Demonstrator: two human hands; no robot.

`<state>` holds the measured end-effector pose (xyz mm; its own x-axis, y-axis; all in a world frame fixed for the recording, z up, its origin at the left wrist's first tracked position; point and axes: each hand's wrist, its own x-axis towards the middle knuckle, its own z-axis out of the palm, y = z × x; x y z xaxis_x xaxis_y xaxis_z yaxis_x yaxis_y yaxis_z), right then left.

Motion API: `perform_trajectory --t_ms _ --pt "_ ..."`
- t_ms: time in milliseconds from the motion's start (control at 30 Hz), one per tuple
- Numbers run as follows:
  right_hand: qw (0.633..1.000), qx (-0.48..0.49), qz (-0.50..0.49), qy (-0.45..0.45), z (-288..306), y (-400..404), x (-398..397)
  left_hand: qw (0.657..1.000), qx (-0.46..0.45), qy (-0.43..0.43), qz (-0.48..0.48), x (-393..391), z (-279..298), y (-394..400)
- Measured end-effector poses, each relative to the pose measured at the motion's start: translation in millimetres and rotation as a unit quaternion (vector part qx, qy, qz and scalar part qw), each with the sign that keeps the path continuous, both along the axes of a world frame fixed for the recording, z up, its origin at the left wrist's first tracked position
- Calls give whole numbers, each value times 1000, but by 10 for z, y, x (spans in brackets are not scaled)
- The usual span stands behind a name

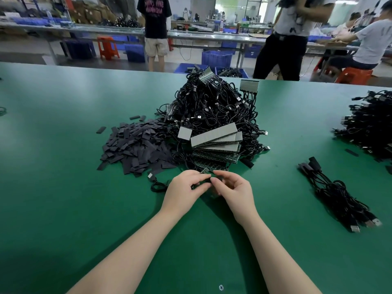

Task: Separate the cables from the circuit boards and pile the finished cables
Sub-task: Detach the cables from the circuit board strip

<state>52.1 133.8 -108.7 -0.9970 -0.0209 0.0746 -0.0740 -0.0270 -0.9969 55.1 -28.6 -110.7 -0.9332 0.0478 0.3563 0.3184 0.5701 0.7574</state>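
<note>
While your two hands meet at the near middle of the green counter [63, 209], your left hand [184, 187] curls its fingers and pinches a small dark piece, and your right hand [234, 190] pinches the same piece from the other side with thumb and forefinger, the other fingers loosely bent. The piece itself is mostly hidden between your fingertips, so you cannot tell from here whether it is a cable end or a small board; a sliver of circuit board [204, 171] shows just beyond your left fingertips.

Just beyond your hands lies a fanned stack of long circuit boards [215, 141], grey faces up, leaning against a big heap of tangled black cables [214, 105] at the middle of the counter. More boards with cables attached stick out at the far top of that heap.

To the left of the heap, touching it, spreads a pile of flat dark sleeve pieces [135, 149]. A single coiled cable [158, 185] lies just left of your left hand.

On the right, well apart from your hands, lies a small bundle of finished cables [339, 194], with a larger cable pile [371, 126] at the far right edge.
</note>
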Motion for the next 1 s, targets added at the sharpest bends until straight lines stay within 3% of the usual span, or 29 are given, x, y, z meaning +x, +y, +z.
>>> perform_trajectory --t_ms 367,667,1000 --pt "999 5 32 9 49 15 19 998 60 29 -4 -17 -7 -28" --pt "1000 12 -21 8 22 9 8 998 55 1 -6 -2 -3 -20" --pt "998 -15 -61 -16 -11 19 -25 998 21 -12 56 10 -28 3"
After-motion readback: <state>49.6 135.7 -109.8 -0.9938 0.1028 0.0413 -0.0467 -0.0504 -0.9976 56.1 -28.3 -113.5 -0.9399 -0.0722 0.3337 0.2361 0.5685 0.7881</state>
